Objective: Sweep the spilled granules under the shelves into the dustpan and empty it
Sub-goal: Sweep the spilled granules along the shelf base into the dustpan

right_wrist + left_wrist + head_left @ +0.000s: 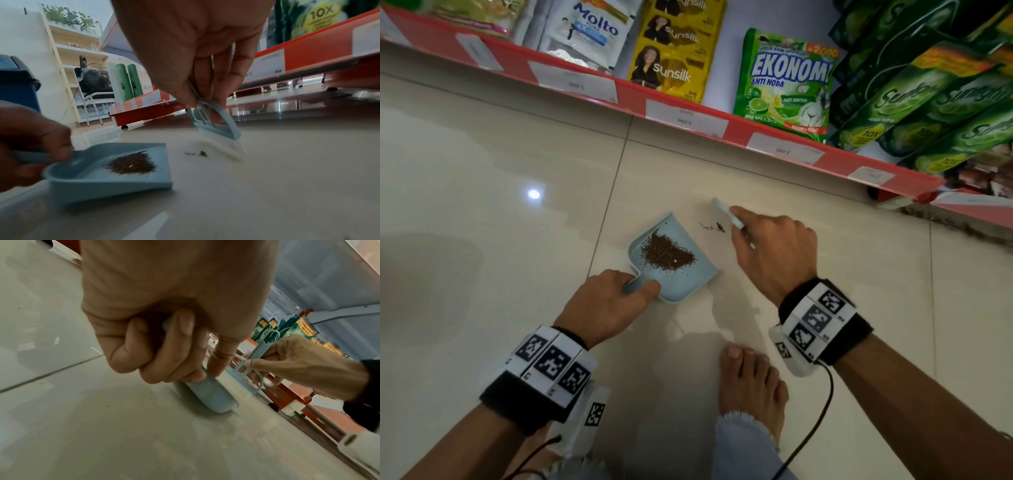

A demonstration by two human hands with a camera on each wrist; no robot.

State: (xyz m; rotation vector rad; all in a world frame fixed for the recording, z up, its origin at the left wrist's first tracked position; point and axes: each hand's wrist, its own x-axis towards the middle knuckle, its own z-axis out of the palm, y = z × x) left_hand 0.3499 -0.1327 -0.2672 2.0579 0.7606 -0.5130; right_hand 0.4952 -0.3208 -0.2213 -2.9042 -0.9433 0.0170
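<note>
Mostly the sweeping looks done, with emptying still ahead. Nearest, the left hand (606, 301) curls its fingers round the handle of the pale blue dustpan (681, 277), which lies flat on the tiled floor (482, 205) with its open lip facing the shelves. A heap of brown granules (666, 251) already sits in the middle of the pan. Just beyond the lip, a small dark remnant (714, 226) remains on the tile, apart from the pan's edge. Past that, the right hand (774, 246) pinches the handle of a small blue brush (218, 128), whose bristles slant down to the floor just beside the remnant, on its far side. By my reading, one short stroke toward the lip would finish the gathering. The floor between brush and pan is open; farther back, the low red shelf edge (688, 120) overhangs the tile, limiting lift there.
</note>
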